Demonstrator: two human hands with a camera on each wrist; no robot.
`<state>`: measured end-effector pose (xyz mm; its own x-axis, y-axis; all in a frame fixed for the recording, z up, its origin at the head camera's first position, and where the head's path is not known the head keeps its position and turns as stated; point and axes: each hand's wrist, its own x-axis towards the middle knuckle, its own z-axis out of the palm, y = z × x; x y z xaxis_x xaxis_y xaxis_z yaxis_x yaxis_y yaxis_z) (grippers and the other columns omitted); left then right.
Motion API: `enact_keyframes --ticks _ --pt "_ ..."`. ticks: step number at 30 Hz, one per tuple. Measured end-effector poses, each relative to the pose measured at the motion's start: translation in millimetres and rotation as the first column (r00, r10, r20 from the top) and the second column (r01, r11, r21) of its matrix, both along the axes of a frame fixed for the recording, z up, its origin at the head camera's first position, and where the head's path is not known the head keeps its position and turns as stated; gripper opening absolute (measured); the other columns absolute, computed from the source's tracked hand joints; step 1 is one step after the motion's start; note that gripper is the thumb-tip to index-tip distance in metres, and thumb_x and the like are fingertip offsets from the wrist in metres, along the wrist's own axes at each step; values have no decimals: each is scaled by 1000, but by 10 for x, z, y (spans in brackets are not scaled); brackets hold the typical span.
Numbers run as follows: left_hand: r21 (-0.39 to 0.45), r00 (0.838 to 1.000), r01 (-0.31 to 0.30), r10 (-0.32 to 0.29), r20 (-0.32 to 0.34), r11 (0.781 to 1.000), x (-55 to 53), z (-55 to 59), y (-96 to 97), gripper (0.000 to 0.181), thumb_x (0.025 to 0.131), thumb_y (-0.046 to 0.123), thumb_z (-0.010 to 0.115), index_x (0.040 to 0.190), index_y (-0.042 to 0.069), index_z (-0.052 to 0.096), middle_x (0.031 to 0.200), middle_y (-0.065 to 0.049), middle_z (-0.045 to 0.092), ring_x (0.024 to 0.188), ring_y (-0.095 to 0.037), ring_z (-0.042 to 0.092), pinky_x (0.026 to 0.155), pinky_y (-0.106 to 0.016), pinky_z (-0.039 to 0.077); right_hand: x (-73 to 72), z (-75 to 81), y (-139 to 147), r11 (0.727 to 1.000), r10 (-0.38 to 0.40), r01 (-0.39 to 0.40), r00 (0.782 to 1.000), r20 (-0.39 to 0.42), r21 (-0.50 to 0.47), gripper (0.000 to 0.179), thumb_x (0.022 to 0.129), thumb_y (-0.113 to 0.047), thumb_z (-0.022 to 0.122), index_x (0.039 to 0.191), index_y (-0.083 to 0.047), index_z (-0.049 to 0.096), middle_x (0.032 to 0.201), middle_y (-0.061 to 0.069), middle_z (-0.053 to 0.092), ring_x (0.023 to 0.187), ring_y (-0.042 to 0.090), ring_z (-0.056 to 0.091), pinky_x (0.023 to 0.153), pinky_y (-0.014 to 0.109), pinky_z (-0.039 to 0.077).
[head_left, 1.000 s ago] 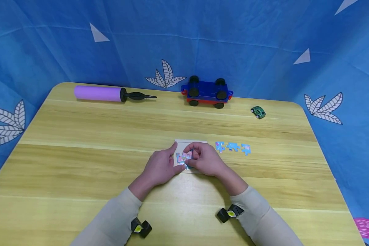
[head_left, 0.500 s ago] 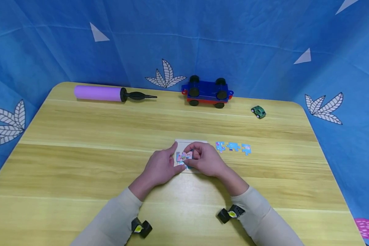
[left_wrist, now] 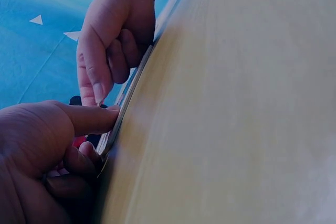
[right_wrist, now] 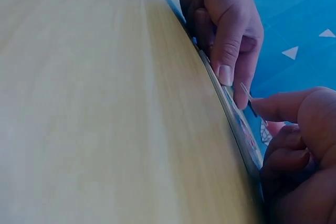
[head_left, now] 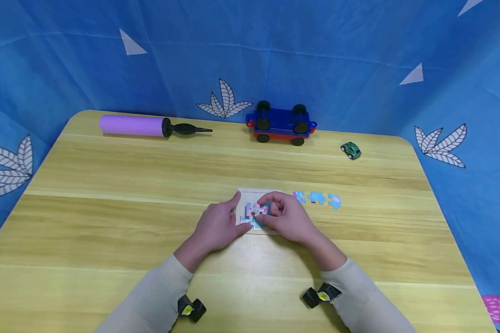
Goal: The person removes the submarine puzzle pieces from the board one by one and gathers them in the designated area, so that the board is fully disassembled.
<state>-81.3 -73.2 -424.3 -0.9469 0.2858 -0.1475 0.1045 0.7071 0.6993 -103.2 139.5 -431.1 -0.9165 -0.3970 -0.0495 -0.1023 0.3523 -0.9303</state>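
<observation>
A pale puzzle tray (head_left: 245,196) lies flat on the table between my hands. My left hand (head_left: 215,225) grips its left edge, thumb over the lower left corner and fingers along the side. Just above the tray, my right hand (head_left: 288,216) pinches a pink and blue puzzle piece (head_left: 253,210) between thumb and forefinger. In the right wrist view this piece (right_wrist: 244,91) stands tilted, its thin edge showing near the left thumb. Blue pieces (head_left: 246,223) lie in the tray's lower part, partly hidden by the right fingers.
Right of the tray, three loose blue puzzle pieces (head_left: 316,198) lie in a row. Along the back of the wooden table (head_left: 108,222) are a purple hand pump (head_left: 133,126), a blue and red toy wagon (head_left: 281,122) on its side and a small green toy car (head_left: 351,150).
My right hand has shifted slightly right, and the pink piece has moved right and lifted off the pieces below it. The left hand stays at the tray's edge.
</observation>
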Motion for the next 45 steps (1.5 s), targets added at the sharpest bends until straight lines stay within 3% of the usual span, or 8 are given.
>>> enact_keyframes --ticks 9,16,29,35,45 --pt "-5 1000 -1 1 5 1000 4 20 8 91 84 36 82 152 -1 37 60 4 51 50 -12 44 50 -30 35 72 -9 192 999 -36 36 999 -13 29 23 85 -8 80 105 -8 70 60 -3 36 54 12 34 67 30 42" --pt "-4 1000 -9 9 9 1000 8 11 9 90 83 35 83 152 -2 37 60 4 51 50 -12 44 50 -31 36 129 -4 366 996 -70 72 997 -41 52 24 84 -6 81 104 -9 69 60 -4 35 54 11 33 84 33 42" --pt "2 1000 -1 1 -16 1000 9 14 3 89 83 34 83 151 -3 38 60 4 50 50 -10 43 51 -30 35 191 0 620 983 -118 125 991 -60 132 23 84 -5 81 103 -9 69 60 -5 35 55 10 33 70 29 40" --pt "-2 1000 -10 11 5 1000 7 13 5 90 83 35 83 152 -1 37 60 3 50 51 -12 43 51 -30 34 203 26 726 978 -139 145 989 -47 152 23 84 -5 80 104 -6 69 61 -2 36 55 12 34 65 27 38" --pt "-4 1000 -13 13 2 1000 14 7 10 90 83 35 83 152 -1 37 59 3 50 49 -12 42 50 -30 34 179 37 893 957 -148 162 986 -76 242 23 85 -5 79 105 -7 69 61 -3 38 56 12 37 69 29 38"
